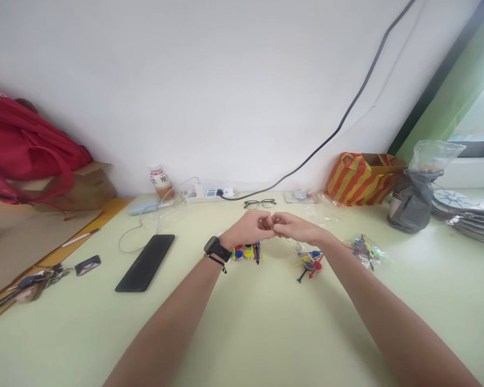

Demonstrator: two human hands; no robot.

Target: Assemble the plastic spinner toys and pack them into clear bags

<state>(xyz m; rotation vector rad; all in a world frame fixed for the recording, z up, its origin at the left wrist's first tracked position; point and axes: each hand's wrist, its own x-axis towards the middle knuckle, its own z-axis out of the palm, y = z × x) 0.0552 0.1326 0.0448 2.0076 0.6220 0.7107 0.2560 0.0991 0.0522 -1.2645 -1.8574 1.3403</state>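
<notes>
My left hand [249,228], with a black watch at the wrist, meets my right hand [297,227] above the table. Both are closed, thumbs and fingertips pinched together around something tiny. A speck of yellow shows between the fingertips, but its kind is hidden. Just below my left hand lies a group of small coloured plastic discs [243,253] beside several thin arrow-shaped spinner pointers [258,252], partly covered by the hand. Below my right wrist is a loose pile of plastic pointers and round pieces [310,264] in red, black, blue, yellow and white.
A clear bag of coloured parts [365,251] lies right of my right forearm. Eyeglasses [260,204] and a power strip [205,195] sit behind my hands. A black phone-like slab [145,263], bottle [161,183] and keys [40,282] are left; a striped bag [358,180] stands right.
</notes>
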